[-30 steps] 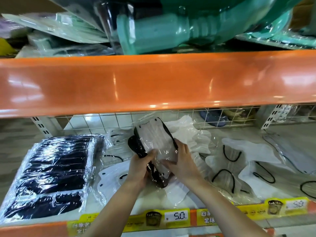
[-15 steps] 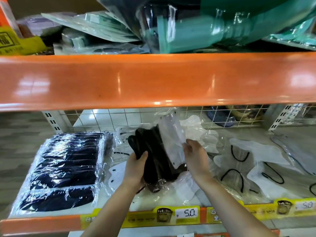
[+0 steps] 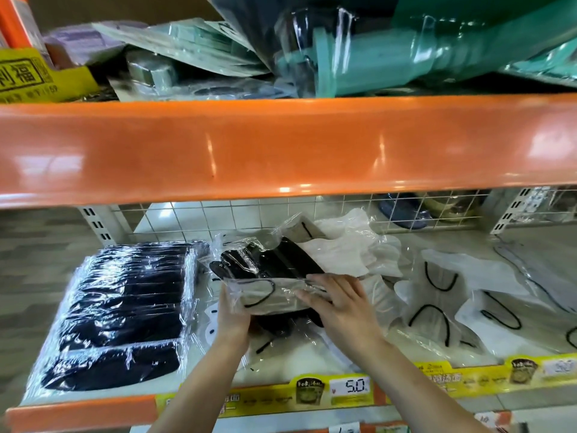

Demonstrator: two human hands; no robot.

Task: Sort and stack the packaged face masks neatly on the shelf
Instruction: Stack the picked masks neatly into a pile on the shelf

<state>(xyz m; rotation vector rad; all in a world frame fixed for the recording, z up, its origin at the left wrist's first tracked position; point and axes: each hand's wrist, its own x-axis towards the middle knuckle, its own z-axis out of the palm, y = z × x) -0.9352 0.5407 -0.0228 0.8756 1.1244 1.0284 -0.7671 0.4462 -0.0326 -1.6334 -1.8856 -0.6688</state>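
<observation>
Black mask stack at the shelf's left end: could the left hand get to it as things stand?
Probably yes, once freed: the left hand grips the mask bundle, and nothing lies between it and the black mask stack.

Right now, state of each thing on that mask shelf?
Left hand: grip on the bundle's left end.
Right hand: fingers flat on top, pressing.
Held mask bundle: lifted, grey pack over black packs.
Black mask stack: wrapped, lying neatly at left.
White mask packs: loose, scattered at right.
Price tag: mounted on the edge, reads 5.0.
</observation>
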